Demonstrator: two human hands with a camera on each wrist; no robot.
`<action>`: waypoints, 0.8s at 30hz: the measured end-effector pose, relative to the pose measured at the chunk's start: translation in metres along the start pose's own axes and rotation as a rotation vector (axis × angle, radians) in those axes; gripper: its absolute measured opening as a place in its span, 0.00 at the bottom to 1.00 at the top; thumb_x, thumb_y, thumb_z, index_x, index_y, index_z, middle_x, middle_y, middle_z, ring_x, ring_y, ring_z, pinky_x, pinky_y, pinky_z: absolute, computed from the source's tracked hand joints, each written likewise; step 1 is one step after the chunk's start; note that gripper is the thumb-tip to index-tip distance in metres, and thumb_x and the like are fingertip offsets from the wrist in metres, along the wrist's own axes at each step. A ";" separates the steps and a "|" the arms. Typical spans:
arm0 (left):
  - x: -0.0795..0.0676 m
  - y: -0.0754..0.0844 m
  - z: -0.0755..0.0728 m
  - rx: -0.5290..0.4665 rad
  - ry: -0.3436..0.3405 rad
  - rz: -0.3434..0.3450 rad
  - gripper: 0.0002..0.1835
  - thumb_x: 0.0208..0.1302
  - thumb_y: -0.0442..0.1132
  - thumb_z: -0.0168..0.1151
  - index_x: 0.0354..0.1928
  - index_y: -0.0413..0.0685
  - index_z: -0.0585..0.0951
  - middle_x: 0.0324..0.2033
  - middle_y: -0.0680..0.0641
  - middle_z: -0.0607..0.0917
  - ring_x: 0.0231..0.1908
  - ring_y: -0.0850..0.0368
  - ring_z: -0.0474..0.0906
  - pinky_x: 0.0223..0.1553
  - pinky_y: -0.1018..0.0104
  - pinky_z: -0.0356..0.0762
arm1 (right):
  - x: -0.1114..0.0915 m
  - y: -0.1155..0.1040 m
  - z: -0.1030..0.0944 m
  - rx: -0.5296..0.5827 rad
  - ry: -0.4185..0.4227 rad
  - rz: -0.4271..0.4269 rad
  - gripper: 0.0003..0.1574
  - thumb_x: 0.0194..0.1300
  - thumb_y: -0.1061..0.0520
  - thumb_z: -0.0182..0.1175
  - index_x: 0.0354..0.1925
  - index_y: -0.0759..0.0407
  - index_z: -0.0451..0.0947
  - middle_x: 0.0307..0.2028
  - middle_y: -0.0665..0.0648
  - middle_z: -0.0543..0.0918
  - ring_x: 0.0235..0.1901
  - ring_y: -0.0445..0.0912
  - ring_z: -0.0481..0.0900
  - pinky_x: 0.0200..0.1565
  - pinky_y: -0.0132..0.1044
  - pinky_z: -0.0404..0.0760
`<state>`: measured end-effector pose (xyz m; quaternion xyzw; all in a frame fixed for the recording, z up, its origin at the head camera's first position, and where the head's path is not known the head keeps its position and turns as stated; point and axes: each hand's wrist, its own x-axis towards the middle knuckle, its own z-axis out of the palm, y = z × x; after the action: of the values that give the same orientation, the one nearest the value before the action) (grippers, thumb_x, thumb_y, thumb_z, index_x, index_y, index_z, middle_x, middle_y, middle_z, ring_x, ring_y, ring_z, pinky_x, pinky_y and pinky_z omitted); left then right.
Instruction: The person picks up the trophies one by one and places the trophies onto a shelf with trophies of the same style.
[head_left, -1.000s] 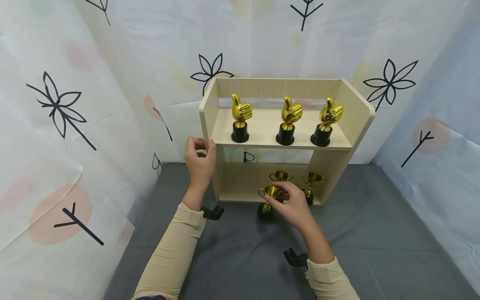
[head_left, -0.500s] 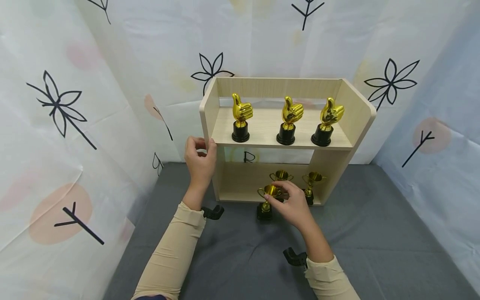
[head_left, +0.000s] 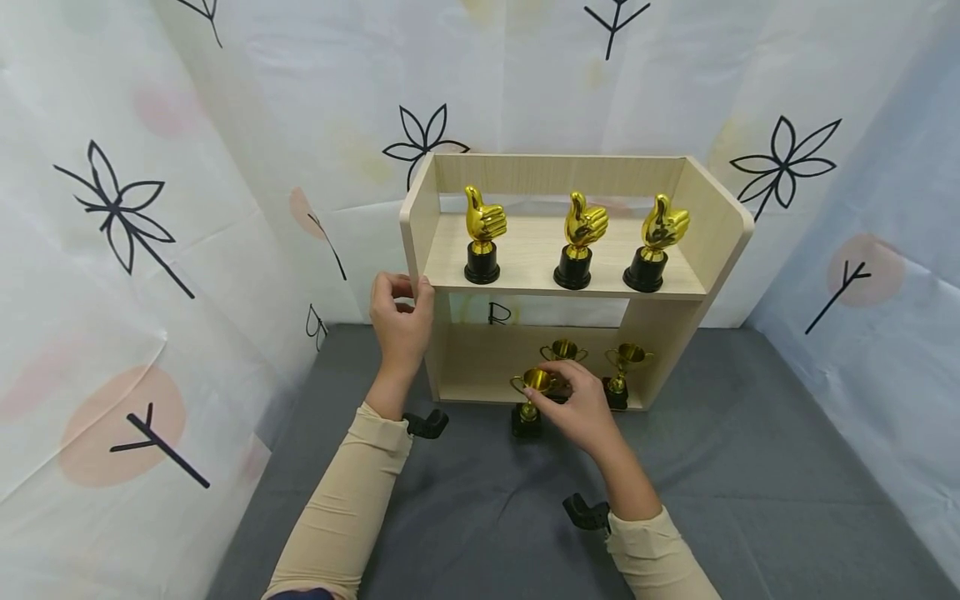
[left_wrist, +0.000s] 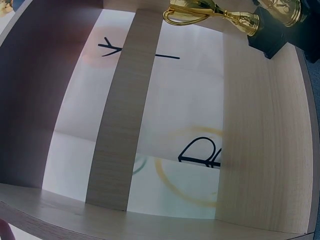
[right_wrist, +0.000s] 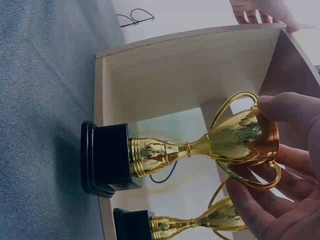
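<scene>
My right hand (head_left: 580,406) grips a gold trophy cup (right_wrist: 240,137) by its bowl near the rim, thumb on one side and fingers on the other. The cup's black square base (right_wrist: 107,157) is at the lower shelf's front edge, overlapping it in the head view. My left hand (head_left: 402,321) holds the left side panel of the pale wooden shelf (head_left: 570,292) at mid-height. Two more trophy cups stand on the lower level: one at the back (head_left: 562,350), partly hidden by my right hand, and one at the right (head_left: 618,375).
Three gold thumbs-up trophies on black bases stand on the upper level, at the left (head_left: 482,237), middle (head_left: 577,242) and right (head_left: 652,246). Grey cloth (head_left: 480,517) covers the table. Patterned white fabric (head_left: 315,108) hangs behind and at both sides.
My right hand and the trophy cup it holds have shifted slightly left. My left hand keeps its hold on the side panel.
</scene>
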<state>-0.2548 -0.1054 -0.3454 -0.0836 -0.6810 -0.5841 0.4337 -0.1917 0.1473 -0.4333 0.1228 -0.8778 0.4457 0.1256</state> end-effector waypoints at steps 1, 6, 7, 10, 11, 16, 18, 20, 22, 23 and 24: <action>0.000 0.000 0.000 -0.002 0.000 0.001 0.10 0.68 0.28 0.62 0.36 0.26 0.72 0.37 0.29 0.77 0.39 0.36 0.75 0.35 0.45 0.77 | 0.000 0.001 0.001 0.002 0.003 -0.006 0.26 0.65 0.52 0.76 0.59 0.57 0.85 0.57 0.60 0.85 0.55 0.56 0.85 0.53 0.55 0.87; 0.000 -0.001 0.001 -0.001 -0.009 0.000 0.10 0.68 0.29 0.62 0.36 0.27 0.72 0.37 0.30 0.77 0.39 0.35 0.75 0.35 0.44 0.76 | 0.002 0.001 0.004 0.016 -0.001 -0.003 0.26 0.65 0.53 0.77 0.59 0.58 0.84 0.57 0.60 0.85 0.56 0.57 0.85 0.54 0.54 0.88; 0.000 -0.001 0.001 0.002 -0.011 -0.001 0.10 0.68 0.29 0.62 0.36 0.27 0.72 0.37 0.30 0.77 0.39 0.35 0.75 0.36 0.50 0.76 | 0.002 0.001 0.005 0.020 -0.002 0.000 0.27 0.65 0.53 0.77 0.59 0.58 0.84 0.57 0.60 0.85 0.56 0.57 0.85 0.54 0.54 0.88; 0.000 -0.001 0.001 0.008 -0.014 -0.001 0.10 0.69 0.29 0.62 0.36 0.27 0.72 0.37 0.31 0.77 0.40 0.36 0.76 0.35 0.64 0.71 | 0.003 0.000 0.006 0.028 -0.002 0.001 0.27 0.65 0.53 0.77 0.60 0.58 0.84 0.57 0.60 0.85 0.56 0.57 0.85 0.55 0.54 0.87; 0.000 -0.001 0.001 0.009 -0.013 0.000 0.10 0.69 0.29 0.62 0.36 0.27 0.72 0.37 0.31 0.77 0.40 0.36 0.76 0.35 0.65 0.71 | 0.003 0.000 0.007 0.031 0.000 -0.001 0.27 0.65 0.53 0.77 0.60 0.58 0.84 0.57 0.61 0.85 0.56 0.57 0.85 0.55 0.55 0.87; 0.000 0.000 0.000 0.007 -0.003 0.004 0.10 0.68 0.29 0.62 0.36 0.27 0.72 0.37 0.31 0.77 0.39 0.35 0.76 0.34 0.63 0.72 | 0.006 0.000 0.011 0.032 0.012 -0.020 0.27 0.65 0.54 0.76 0.60 0.59 0.84 0.57 0.61 0.85 0.56 0.58 0.85 0.55 0.57 0.87; 0.000 0.000 0.000 0.006 -0.001 0.004 0.10 0.67 0.29 0.62 0.35 0.27 0.72 0.37 0.31 0.77 0.39 0.35 0.76 0.34 0.67 0.71 | 0.006 -0.001 0.013 0.026 0.015 -0.024 0.26 0.65 0.54 0.76 0.59 0.59 0.84 0.57 0.61 0.85 0.56 0.58 0.85 0.54 0.57 0.87; 0.000 0.000 0.000 0.006 -0.001 0.001 0.10 0.67 0.29 0.62 0.35 0.27 0.72 0.37 0.31 0.77 0.39 0.35 0.76 0.34 0.73 0.69 | 0.007 -0.002 0.014 0.016 0.019 -0.024 0.26 0.65 0.53 0.76 0.59 0.59 0.85 0.57 0.61 0.85 0.55 0.57 0.85 0.54 0.56 0.88; 0.000 0.000 -0.001 0.007 -0.003 0.000 0.10 0.67 0.29 0.62 0.35 0.27 0.72 0.37 0.31 0.77 0.39 0.35 0.76 0.34 0.72 0.70 | 0.008 -0.004 0.016 0.018 0.022 -0.027 0.26 0.65 0.53 0.76 0.58 0.59 0.85 0.56 0.61 0.85 0.54 0.57 0.86 0.53 0.56 0.88; 0.000 0.000 -0.001 0.006 -0.004 0.001 0.10 0.67 0.28 0.62 0.35 0.27 0.72 0.37 0.31 0.77 0.39 0.35 0.76 0.34 0.68 0.72 | 0.009 -0.004 0.017 0.020 0.022 -0.029 0.25 0.65 0.53 0.76 0.58 0.59 0.85 0.56 0.61 0.85 0.53 0.57 0.86 0.53 0.56 0.88; 0.000 0.000 -0.001 0.005 -0.005 0.002 0.10 0.67 0.28 0.62 0.35 0.27 0.72 0.37 0.30 0.77 0.39 0.35 0.76 0.35 0.63 0.74 | 0.009 -0.005 0.018 0.026 0.022 -0.031 0.25 0.65 0.54 0.76 0.58 0.59 0.85 0.55 0.61 0.85 0.53 0.57 0.86 0.52 0.56 0.88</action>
<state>-0.2545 -0.1059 -0.3451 -0.0844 -0.6834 -0.5818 0.4328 -0.2006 0.1294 -0.4367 0.1333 -0.8685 0.4563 0.1403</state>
